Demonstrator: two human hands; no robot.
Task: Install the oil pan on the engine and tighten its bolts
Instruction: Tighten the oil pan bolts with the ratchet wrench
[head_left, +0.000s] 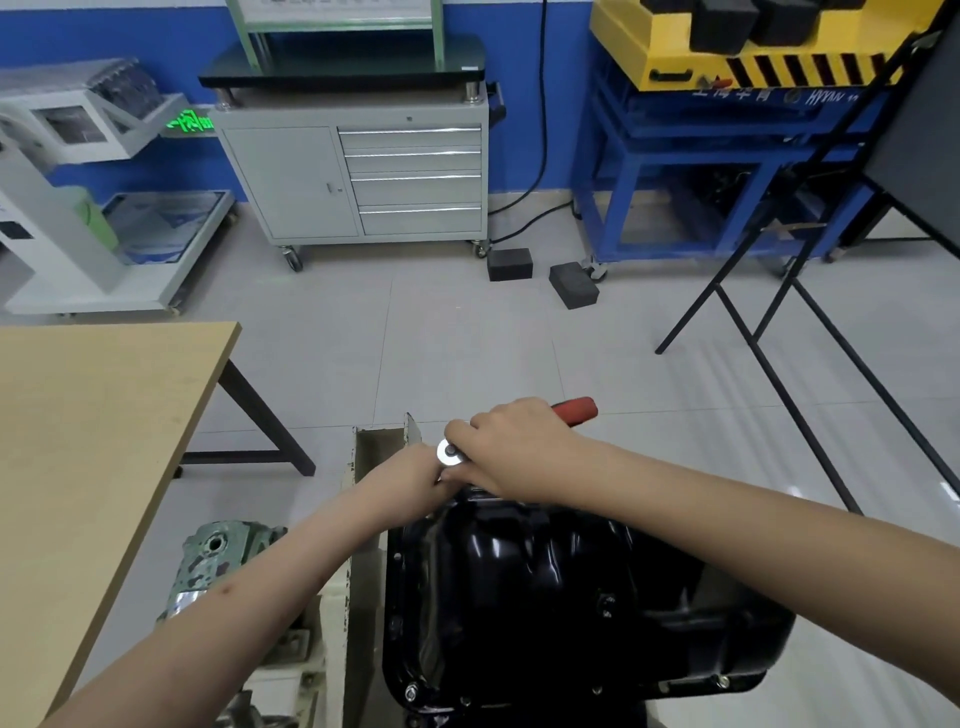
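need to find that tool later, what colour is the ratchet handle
Red, on the ratchet handle sticking out past the right hand; head view.

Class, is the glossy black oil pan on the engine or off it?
On. The glossy black oil pan sits over the engine with bolt heads visible along its flange, while both hands work a red-handled ratchet at its far edge.

Open floor (467, 353) lies beyond the pan (519, 587). A table (93, 426) crowds the left, and black stand legs (779, 364) slant across the right.
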